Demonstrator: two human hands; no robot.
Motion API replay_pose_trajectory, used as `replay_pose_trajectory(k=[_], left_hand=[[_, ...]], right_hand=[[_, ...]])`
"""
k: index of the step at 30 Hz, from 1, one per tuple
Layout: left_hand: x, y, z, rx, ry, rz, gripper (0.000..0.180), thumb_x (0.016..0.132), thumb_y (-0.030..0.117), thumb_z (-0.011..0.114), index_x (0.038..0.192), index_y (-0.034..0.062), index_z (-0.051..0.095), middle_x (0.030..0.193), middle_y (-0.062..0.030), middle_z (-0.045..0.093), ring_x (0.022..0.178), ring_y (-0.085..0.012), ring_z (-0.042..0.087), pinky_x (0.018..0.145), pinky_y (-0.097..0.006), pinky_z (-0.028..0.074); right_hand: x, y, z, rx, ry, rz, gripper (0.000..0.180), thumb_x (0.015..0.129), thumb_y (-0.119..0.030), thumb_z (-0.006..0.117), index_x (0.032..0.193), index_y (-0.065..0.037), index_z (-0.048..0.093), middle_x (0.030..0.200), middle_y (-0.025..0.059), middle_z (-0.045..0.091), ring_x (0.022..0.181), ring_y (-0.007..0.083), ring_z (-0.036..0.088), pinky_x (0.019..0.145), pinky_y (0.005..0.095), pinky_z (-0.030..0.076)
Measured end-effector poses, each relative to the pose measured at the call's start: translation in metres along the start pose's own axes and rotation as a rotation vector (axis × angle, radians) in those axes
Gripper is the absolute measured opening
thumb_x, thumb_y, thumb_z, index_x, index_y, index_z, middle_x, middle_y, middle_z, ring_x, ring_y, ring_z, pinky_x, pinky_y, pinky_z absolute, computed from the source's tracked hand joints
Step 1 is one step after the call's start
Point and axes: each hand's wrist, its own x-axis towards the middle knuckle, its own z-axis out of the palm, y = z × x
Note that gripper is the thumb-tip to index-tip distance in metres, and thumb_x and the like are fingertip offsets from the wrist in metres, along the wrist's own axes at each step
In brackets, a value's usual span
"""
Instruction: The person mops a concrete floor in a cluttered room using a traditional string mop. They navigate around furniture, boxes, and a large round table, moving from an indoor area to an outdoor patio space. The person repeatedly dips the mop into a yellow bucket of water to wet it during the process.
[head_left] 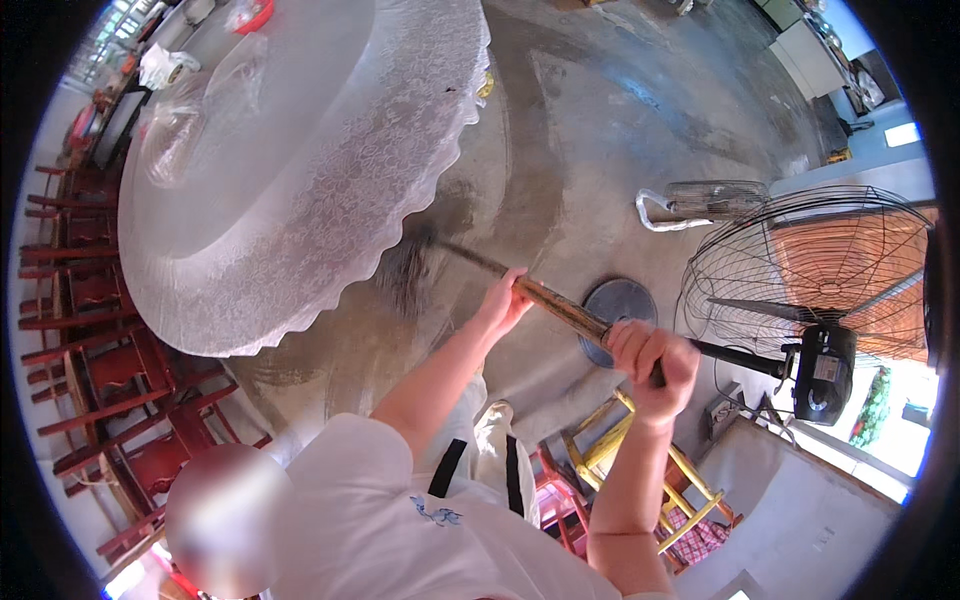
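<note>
we have both hands closed around one broom handle, a worn wooden stick that runs on a slant from the near right up to the far left. our left hand grips it farther along, toward the bristles; our right hand is clenched on the near end, closer to our body. so the long axis points away and leftward from us, and the left hand is the nearer of the two to the working end.

the broom head lies on the grey concrete floor, just at the skirt of the round table, to the far left of our left hand. its dark bristles look blurred, so we cannot tell their exact spread, nor whether they reach under the cloth.

counting what stands about: one round table under a white lace cloth with a clear cover, at the left; two fans at the right, one large standing fan with a wire cage and a dark round base just behind the handle, and one small fan lying on the floor farther off; a stack of red wooden chairs along the left edge, too tangled for us to count; one yellow stool near our right forearm.
</note>
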Motion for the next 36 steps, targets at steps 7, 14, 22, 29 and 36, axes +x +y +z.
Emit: replay_pose_trajectory(k=[7, 14, 22, 29, 36], left_hand=[[0.118, 0.019, 0.014, 0.227, -0.012, -0.122, 0.013, 0.082, 0.012, 0.054, 0.075, 0.0018, 0.049, 0.069, -0.0089, 0.054, 0.068, -0.0182, 0.056, 0.063, -0.028, 0.049], [0.092, -0.028, -0.017, 0.394, 0.012, -0.326, 0.012, 0.072, 0.006, 0.055, 0.064, 0.0010, 0.047, 0.064, -0.0109, 0.050, 0.061, -0.0202, 0.054, 0.059, -0.029, 0.049], [-0.059, -0.142, 0.010, 0.064, 0.290, -0.059, 0.010, 0.079, 0.006, 0.053, 0.077, -0.0023, 0.047, 0.070, -0.0127, 0.053, 0.061, -0.0222, 0.056, 0.057, -0.031, 0.051], [-0.151, -0.231, -0.052, -0.311, 0.370, 0.018, 0.013, 0.080, 0.003, 0.053, 0.077, -0.0059, 0.044, 0.075, -0.0132, 0.051, 0.068, -0.0277, 0.060, 0.064, -0.036, 0.057], [-0.256, -0.251, -0.213, -0.395, 0.591, 0.194, 0.022, 0.088, 0.014, 0.044, 0.080, -0.0056, 0.048, 0.074, -0.0156, 0.054, 0.071, -0.0280, 0.062, 0.066, -0.035, 0.056]], right_hand=[[-0.047, 0.091, -0.006, -0.280, 0.302, -0.284, 0.033, 0.081, -0.016, 0.045, 0.050, -0.003, 0.039, 0.050, 0.0068, 0.044, 0.049, 0.0196, 0.043, 0.057, 0.0362, 0.042], [-0.112, 0.075, 0.017, -0.464, 0.394, -0.217, 0.026, 0.076, -0.005, 0.043, 0.051, -0.002, 0.039, 0.049, 0.0072, 0.044, 0.046, 0.0185, 0.042, 0.052, 0.0341, 0.041], [-0.174, -0.065, -0.046, -0.202, 0.128, -0.127, 0.039, 0.086, -0.023, 0.032, 0.052, -0.005, 0.037, 0.044, 0.0087, 0.041, 0.041, 0.0210, 0.040, 0.048, 0.0373, 0.038], [-0.203, -0.115, -0.063, 0.025, 0.070, 0.273, 0.042, 0.088, -0.034, 0.027, 0.052, -0.012, 0.029, 0.038, 0.0021, 0.028, 0.039, 0.0147, 0.026, 0.053, 0.0300, 0.029], [-0.270, -0.030, 0.008, 0.113, -0.116, 0.668, 0.040, 0.085, -0.033, 0.030, 0.051, -0.012, 0.032, 0.040, 0.0028, 0.031, 0.039, 0.0158, 0.030, 0.058, 0.0331, 0.035]])
